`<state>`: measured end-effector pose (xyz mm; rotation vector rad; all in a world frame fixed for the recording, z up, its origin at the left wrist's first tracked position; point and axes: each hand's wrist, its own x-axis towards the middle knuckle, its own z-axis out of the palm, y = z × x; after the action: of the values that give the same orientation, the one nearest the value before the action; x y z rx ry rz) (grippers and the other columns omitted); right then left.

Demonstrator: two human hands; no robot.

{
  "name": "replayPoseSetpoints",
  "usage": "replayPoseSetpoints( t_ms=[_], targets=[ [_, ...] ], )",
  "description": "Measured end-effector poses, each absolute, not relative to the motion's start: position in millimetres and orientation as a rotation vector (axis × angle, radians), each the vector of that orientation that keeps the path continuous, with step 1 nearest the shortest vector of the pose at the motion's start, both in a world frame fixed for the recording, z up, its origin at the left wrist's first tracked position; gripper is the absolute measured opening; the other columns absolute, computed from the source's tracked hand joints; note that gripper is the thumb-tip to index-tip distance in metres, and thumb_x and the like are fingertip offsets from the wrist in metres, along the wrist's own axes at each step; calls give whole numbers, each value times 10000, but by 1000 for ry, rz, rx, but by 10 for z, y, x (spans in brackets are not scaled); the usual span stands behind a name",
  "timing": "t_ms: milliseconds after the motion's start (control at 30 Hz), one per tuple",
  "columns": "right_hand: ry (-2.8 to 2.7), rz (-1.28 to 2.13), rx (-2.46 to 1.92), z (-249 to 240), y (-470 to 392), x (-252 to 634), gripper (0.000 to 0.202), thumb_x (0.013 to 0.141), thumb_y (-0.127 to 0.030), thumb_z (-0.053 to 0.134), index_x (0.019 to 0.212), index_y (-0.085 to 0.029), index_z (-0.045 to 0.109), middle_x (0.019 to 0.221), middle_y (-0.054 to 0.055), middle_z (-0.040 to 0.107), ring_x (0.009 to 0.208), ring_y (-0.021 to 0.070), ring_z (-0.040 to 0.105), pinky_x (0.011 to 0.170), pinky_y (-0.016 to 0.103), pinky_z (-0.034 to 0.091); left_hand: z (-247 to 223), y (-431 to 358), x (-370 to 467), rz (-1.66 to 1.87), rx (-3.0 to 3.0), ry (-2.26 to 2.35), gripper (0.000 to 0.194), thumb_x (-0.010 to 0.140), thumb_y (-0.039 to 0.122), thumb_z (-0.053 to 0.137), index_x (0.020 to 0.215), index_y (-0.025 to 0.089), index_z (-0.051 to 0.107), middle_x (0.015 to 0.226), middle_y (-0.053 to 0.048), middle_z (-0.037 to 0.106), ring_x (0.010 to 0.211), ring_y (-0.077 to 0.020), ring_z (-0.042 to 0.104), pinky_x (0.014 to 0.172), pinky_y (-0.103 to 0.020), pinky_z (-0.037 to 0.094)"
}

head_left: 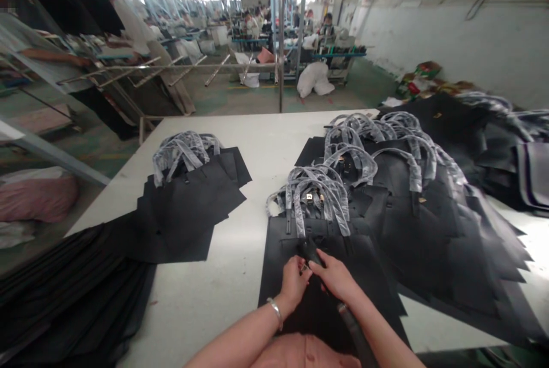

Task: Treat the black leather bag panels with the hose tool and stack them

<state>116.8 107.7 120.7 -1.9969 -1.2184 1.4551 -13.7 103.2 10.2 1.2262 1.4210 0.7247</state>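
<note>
Over a stack of flat black bag panels (pixel 283 248), both hands meet close together. My left hand (pixel 292 285) is closed in a pinch, with a small shiny piece showing at its fingertips, too small to name. My right hand (pixel 337 278) is closed around a long black strap (pixel 354 328), which runs down past my forearm toward my body. Just beyond the hands, handles wrapped in clear plastic (pixel 317 179) arch up from the stack, and small gold-coloured metal fittings (pixel 309 197) show among them.
More black panels with wrapped handles (pixel 433 214) lie overlapping on the right. Another pile (pixel 184 202) lies on the left of the white table (pixel 240 299), with more black pieces at the lower left. A metal pole (pixel 281 36) rises behind the table; a person (pixel 47 54) stands at a rack.
</note>
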Motion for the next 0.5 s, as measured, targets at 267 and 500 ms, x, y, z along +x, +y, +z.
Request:
replayPoseSetpoints(
  t_ms=[267,500],
  targets=[
    [-1250,1451,-2025,1287,1078,1176,527,785,-364,630,1254,-125,643,643,31,711,363,148,576,458,273,449,110,982,-166,752,1274,1462,179,661,104,693,790,165,584,781,-20,611,725,-160,560,673,-262,421],
    [-1134,1234,-2001,1317,1096,1276,716,816,-501,574,1417,-127,468,769,26,725,587,198,662,601,302,517,268,1076,-340,537,1374,1439,150,837,312,613,871,166,621,721,-23,624,655,-176,596,659,-280,432]
  ],
)
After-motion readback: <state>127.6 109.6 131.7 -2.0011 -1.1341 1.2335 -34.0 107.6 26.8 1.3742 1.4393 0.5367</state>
